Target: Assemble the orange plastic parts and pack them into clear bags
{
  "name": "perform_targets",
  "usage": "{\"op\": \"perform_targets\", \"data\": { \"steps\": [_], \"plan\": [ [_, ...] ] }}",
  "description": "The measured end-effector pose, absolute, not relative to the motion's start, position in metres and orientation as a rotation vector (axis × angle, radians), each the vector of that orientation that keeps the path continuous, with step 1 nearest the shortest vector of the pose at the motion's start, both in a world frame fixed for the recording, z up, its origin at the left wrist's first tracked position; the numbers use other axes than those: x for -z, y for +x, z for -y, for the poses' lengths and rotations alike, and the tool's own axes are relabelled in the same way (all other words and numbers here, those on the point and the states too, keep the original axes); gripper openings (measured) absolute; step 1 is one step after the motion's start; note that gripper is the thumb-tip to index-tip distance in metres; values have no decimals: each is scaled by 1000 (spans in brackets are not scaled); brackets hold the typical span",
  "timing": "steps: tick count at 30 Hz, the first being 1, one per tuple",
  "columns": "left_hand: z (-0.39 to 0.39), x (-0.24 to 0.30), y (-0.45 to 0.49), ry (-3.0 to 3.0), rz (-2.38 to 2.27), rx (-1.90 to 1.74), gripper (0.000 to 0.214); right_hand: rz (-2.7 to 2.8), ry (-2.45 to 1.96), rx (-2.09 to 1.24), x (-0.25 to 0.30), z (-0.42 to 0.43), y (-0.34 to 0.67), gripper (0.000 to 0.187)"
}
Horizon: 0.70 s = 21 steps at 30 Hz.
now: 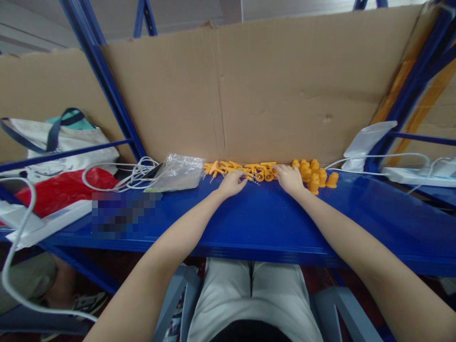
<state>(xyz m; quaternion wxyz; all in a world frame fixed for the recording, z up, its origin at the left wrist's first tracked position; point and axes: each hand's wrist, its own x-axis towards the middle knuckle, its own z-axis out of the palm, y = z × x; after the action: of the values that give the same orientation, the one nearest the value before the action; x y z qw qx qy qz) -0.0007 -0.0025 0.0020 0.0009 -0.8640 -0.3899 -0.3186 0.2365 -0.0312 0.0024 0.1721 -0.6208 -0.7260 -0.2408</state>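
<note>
Yellow-orange corkscrews (214,168) with T-shaped handles and metal spirals lie in a row at the back of the blue shelf. My left hand (232,184) is at the front of this row, fingers curved, with a gap showing between thumb and fingertips. Close by, my right hand (290,179) reaches to the row's right end, fingers stretched forward and touching or just over the pieces. Between the hands, round open-ended orange parts (260,176) face me. Several hollow orange caps (314,183) stand to the right of my right hand. Nothing plainly sits in either hand.
A clear plastic bag (178,173) lies left of the corkscrews, beside white cables (140,172). Farther left are a red bag (67,190), a power strip (53,221) and a cloth bag (67,142). A cardboard wall (263,90) closes off the back. Another person's leg (60,280) shows at lower left.
</note>
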Motion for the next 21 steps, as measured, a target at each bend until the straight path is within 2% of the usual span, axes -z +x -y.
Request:
{"op": "perform_targets", "data": {
  "steps": [4, 10, 15, 21],
  "plan": [
    [1, 1, -1, -2722, 1193, 890, 23, 2097, -1764, 614, 0, 32, 236, 53],
    [2, -2, 7, -2726, 1130, 588, 42, 2155, -1807, 467, 6, 29, 238, 68],
    [4, -18, 29, -2719, 1407, 184, 58, 2159, -1806, 424, 7, 27, 240, 69],
    [-7, -29, 44, -2629, 1625, -27, 49, 2165, -1820, 369, 5, 29, 238, 69]
  ]
}}
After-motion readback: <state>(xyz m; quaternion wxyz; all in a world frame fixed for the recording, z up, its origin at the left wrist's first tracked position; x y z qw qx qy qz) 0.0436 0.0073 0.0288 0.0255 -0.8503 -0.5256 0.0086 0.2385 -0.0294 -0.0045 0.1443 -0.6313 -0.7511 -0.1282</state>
